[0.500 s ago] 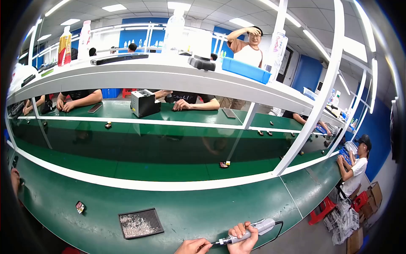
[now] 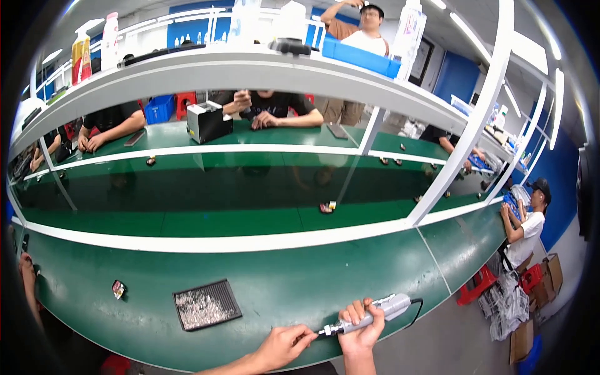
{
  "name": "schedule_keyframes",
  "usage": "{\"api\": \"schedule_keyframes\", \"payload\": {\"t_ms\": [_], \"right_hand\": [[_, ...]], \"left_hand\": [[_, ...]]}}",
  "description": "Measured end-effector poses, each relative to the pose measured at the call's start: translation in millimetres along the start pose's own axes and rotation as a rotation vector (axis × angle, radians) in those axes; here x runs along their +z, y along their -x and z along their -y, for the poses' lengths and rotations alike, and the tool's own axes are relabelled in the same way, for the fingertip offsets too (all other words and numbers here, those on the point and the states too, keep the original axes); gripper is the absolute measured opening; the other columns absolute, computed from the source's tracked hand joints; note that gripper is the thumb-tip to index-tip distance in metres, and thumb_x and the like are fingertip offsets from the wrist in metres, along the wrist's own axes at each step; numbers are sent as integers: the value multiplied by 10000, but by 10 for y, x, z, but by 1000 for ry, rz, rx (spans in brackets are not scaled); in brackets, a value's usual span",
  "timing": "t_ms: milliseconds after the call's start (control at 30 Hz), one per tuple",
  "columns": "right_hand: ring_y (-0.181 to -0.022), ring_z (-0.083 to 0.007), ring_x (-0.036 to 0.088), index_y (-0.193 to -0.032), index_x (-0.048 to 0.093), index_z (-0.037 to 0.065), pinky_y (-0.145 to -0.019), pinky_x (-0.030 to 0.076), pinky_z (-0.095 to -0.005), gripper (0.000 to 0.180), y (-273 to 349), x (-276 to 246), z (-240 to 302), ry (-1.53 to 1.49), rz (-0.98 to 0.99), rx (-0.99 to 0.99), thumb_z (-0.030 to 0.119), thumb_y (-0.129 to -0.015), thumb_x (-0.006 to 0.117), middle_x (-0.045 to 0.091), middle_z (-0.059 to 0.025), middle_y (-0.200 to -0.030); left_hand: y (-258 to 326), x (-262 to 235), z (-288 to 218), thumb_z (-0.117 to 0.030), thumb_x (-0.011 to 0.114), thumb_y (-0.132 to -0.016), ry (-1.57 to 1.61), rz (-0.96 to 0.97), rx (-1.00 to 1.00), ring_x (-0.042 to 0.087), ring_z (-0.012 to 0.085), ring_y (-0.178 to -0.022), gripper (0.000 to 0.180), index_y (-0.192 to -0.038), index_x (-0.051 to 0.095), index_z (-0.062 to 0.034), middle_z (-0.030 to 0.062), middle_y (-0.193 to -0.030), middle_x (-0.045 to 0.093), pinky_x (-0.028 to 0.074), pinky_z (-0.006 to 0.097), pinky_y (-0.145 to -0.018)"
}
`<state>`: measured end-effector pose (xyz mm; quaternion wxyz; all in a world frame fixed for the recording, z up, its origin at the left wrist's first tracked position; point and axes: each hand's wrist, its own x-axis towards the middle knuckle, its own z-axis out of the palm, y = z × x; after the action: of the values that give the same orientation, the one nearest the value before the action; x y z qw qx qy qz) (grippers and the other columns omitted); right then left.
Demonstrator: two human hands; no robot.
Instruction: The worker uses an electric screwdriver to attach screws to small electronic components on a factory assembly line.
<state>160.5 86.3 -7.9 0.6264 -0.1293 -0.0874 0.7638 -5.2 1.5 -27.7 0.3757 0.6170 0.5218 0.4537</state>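
A grey electric screwdriver [image 2: 390, 306] with a black cable lies in the grip of my right hand [image 2: 360, 331], its fingers wrapped round the body near the front end. The tool's tip points left. There my left hand [image 2: 284, 347] has its thumb and fingers pinched together at the dark bit [image 2: 320, 334]; any small part between them is too small to make out. Left of my hands, a black ridged tray [image 2: 228, 300] holds a heap of tiny silvery pieces on the green table. Farther left lies a small dark-and-red assembly [image 2: 119, 289].
The green table [image 2: 300, 275] curves along the front, under a white shelf frame [image 2: 187, 244]. Beyond it runs a darker belt carrying small assemblies [image 2: 327, 207]. On the shelf stand bottles and a blue bin [image 2: 359, 57]. Co-workers sit opposite, at far left and right.
The view has tilted downward, so my hands and the screwdriver appear higher and more of my forearms shows. My left hand stays at the bit. The assemblies on the belt have shifted slightly left.
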Motion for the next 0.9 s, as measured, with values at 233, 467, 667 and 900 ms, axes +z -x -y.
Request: {"api": "schedule_keyframes", "payload": {"t_ms": [233, 467, 667, 900], "right_hand": [[-542, -119, 368, -905, 497, 71, -594, 348, -288, 94, -60, 132, 103, 18, 48, -27, 151, -867, 526, 375, -6, -639], [-539, -119, 374, -899, 503, 68, -593, 354, -286, 90, -89, 120, 209, 19, 49, -60, 146, -864, 531, 383, -7, -632], [-531, -120, 371, -896, 501, 73, -582, 350, -285, 92, -79, 122, 287, 23, 32, -50, 149, -858, 537, 377, -7, -623], [-543, -123, 378, -891, 509, 80, -590, 358, -293, 90, -125, 41, 424, 40, 30, -37, 162, -862, 534, 390, -7, -627]], "left_hand": [[-180, 11, -76, -119, 771, -791, 101, 11, 67, 488, 59, -522, 310, -1020, 591, -11, 14, -656, 573, 405, 216, -475], [-169, -48, -68, -28, 765, -772, 143, 83, 10, 547, 58, -618, 360, -1069, 564, 8, 46, -766, 636, 434, 207, -524], [-96, -32, -11, -17, 569, -914, 244, -104, 1, 548, 69, -587, 109, -1014, 563, 27, 53, -707, 611, 438, 218, -510], [-385, -173, -135, -59, 491, -966, 158, -47, -109, 565, 89, -580, 129, -932, 583, 25, 60, -667, 614, 461, 227, -531]]}}
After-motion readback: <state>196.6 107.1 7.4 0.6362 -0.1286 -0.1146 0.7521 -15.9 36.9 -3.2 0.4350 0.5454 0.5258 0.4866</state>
